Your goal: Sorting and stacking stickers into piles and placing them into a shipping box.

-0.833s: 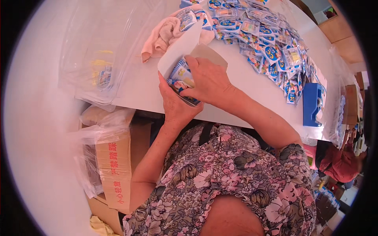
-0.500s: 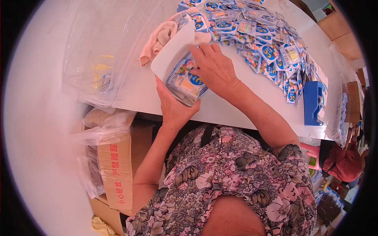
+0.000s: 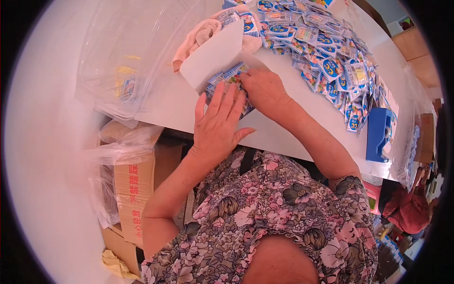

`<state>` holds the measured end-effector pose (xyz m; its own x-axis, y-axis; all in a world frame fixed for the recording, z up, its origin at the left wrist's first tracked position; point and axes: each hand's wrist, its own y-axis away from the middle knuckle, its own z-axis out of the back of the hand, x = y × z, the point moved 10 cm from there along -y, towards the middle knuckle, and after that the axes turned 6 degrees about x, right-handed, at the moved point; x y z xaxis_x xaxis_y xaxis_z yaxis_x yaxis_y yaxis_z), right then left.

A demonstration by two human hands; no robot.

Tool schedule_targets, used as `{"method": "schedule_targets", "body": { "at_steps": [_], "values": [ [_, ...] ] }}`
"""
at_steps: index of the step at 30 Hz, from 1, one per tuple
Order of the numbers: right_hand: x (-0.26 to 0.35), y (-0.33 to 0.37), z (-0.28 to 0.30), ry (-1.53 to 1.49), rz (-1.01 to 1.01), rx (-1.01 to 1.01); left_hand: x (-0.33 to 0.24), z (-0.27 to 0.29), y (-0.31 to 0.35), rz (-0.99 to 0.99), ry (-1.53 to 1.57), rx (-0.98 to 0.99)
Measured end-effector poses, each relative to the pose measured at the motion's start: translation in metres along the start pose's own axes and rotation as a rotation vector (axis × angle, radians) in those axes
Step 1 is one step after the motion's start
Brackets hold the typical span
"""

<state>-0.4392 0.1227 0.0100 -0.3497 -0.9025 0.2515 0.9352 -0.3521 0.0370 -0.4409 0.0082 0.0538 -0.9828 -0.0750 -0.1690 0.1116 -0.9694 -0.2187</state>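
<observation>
A white paperboard box (image 3: 209,60) with its flap raised lies before me on the table, holding small blue-and-white striped packets (image 3: 227,75). My left hand (image 3: 213,120) is open, its fingers stretched flat over the packets and its thumb apart. At the box's right side, my right hand (image 3: 267,87) is closed, with curled fingers against the packets; what its fingertips grip is hidden. A big heap of similar clear-fronted packets (image 3: 326,52) covers the table's far right.
A pink cloth (image 3: 189,45) lies behind the box, near more packets. Clear plastic trays (image 3: 111,52) stand at left, a blue tape dispenser (image 3: 378,135) at right. Below the table's left edge is an open carton (image 3: 135,189). Another person (image 3: 409,206) sits far right.
My left hand has gone from holding the box's near side to lying flat over the packets. The box now rests on the table, and my right hand has shifted slightly right and down.
</observation>
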Motion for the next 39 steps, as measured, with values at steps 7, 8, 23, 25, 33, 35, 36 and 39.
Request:
{"method": "schedule_targets", "body": {
  "at_steps": [7,8,23,25,33,35,36,39],
  "values": [
    [0.007,0.019,0.035,-0.226,0.142,-0.237,0.018,-0.006,0.003,0.038,-0.055,0.287],
    [0.017,0.020,0.033,-0.226,0.233,-0.230,0.016,-0.004,0.003,0.010,-0.057,0.264],
    [0.023,-0.011,0.010,-0.142,0.098,-0.135,0.021,-0.003,0.003,-0.050,0.084,0.223],
    [0.031,-0.014,0.008,-0.171,0.090,-0.150,0.020,0.000,0.005,-0.082,0.086,0.169],
    [-0.016,-0.009,0.010,-0.912,-0.155,0.102,0.021,0.008,0.010,-0.100,0.168,0.131],
    [-0.026,-0.009,0.016,-0.796,-0.169,0.059,0.019,0.010,0.006,-0.107,0.168,0.130],
    [-0.035,-0.007,0.020,-0.690,-0.222,0.003,0.018,0.014,0.003,-0.100,0.152,0.083],
    [-0.028,-0.007,0.022,-0.185,-0.213,-0.010,0.014,0.010,-0.010,-0.106,0.076,0.081]
  ]
}}
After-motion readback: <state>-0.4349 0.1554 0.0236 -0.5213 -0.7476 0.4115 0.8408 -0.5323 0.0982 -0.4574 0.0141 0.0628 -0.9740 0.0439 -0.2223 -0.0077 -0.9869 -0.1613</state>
